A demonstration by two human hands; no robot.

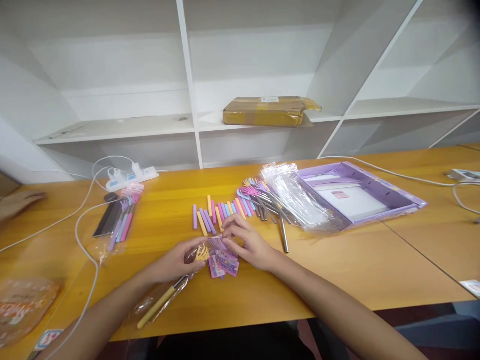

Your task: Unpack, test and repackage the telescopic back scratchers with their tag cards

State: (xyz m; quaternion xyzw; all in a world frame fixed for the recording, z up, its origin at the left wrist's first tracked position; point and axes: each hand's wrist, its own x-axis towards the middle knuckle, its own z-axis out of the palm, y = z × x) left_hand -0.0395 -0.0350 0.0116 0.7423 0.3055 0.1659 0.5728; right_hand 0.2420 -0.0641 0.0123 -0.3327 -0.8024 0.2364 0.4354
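Observation:
My left hand [182, 260] is closed around a back scratcher [159, 305] in a clear plastic sleeve. Its yellow hand-shaped head [203, 252] shows between thumb and fingers, and the yellow handle slants down towards the table's front edge. My right hand [245, 242] has bent fingers drawn in over a small pile of pink and purple cards [225, 263]; what lies between the fingertips I cannot make out. Just beyond both hands lie several coloured handle sleeves [206, 220] in yellow, purple, pink and blue. To their right is a heap of metal-stemmed back scratchers [262, 192].
Clear plastic sleeves [296, 200] lie against an open purple box [390, 197]. At left are bagged back scratchers [123, 222], a power strip [133, 177] with white cables, and another person's hand [22, 202]. A taped carton [268, 111] rests on the shelf.

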